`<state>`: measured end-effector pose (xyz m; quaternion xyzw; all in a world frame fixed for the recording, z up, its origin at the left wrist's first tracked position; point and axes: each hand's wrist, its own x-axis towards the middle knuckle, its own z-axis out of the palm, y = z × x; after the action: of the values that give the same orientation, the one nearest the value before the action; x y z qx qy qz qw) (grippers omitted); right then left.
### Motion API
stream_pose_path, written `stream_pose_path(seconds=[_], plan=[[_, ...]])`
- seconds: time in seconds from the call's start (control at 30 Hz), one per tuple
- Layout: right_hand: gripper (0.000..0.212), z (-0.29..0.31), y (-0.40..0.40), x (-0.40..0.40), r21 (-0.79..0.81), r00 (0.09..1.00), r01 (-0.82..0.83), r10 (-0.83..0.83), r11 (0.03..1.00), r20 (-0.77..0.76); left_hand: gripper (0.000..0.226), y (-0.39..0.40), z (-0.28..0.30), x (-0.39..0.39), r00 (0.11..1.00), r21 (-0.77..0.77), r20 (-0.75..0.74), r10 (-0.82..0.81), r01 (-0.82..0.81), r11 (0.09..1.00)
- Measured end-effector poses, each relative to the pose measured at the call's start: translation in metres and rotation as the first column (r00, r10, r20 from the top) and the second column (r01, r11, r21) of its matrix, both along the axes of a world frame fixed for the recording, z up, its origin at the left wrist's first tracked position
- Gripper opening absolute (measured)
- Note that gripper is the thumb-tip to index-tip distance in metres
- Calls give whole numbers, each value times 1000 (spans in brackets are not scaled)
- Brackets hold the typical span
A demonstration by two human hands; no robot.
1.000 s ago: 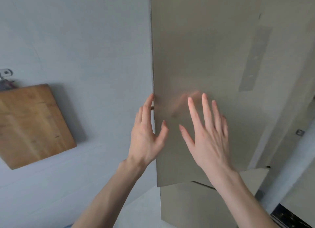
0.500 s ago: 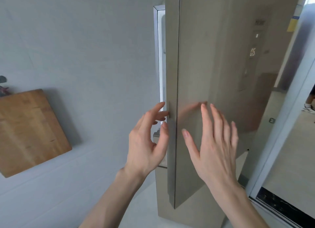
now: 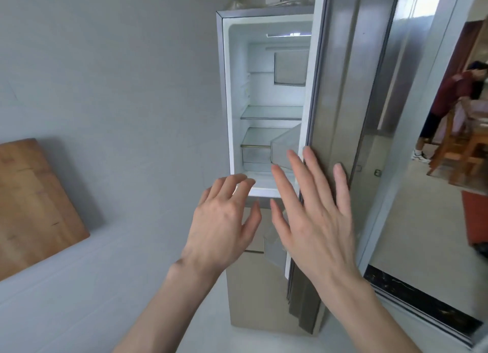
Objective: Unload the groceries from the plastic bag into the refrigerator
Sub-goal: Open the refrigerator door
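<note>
Tall steel-grey refrigerator (image 3: 253, 286) straight ahead, its stiff brushed-metal door (image 3: 340, 115) swung open; plastic bag out of sight. Left hand (image 3: 224, 226) and right hand (image 3: 314, 220) both spread, gripping nothing. Probably heavy on its hinges, best pushed along the free edge

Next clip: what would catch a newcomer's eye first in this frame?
The open refrigerator at center, its lit shelves bare, with the refrigerator door swung out to the right. In front of it are two spread, empty hands: the left hand below the opening, the right hand at the door's edge. A wooden cutting board sits against the left wall.

Open refrigerator (image 3: 266, 94), door (image 3: 340, 115) swung right, both hands spread before it
</note>
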<state>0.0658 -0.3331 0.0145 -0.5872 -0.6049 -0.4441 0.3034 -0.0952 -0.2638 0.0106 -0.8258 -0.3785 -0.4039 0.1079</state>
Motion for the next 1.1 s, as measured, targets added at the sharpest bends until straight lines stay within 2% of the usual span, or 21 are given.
stream_pose_path(seconds=[0.17, 0.33, 0.47, 0.67, 0.87, 1.1], plan=[[47, -9, 4, 11, -227, 995, 44, -24, 973, 93, 39, 1, -9, -5, 999, -31, -20, 31, -31, 999], [46, -10, -1, 17, -280, 993, -57, 24, 958, -117, 40, 2, -10, -2, 999, -45, -23, 35, -36, 998], [54, -17, -7, 29, -424, 992, 28, -79, 905, -104, 40, 1, -8, 3, 999, -60, -21, 40, -41, 997], [53, -23, -25, 46, -430, 970, 181, -232, 884, -68, 40, 3, -9, 8, 999, -74, -16, 45, -46, 996], [47, -37, -7, 68, -469, 976, 12, -112, 883, -186, 39, 8, -16, 25, 998, -92, -13, 54, -55, 994], [55, -53, -6, 128, -525, 969, 81, -190, 847, -157, 39, 18, -24, 54, 998, -117, -9, 61, -61, 991]])
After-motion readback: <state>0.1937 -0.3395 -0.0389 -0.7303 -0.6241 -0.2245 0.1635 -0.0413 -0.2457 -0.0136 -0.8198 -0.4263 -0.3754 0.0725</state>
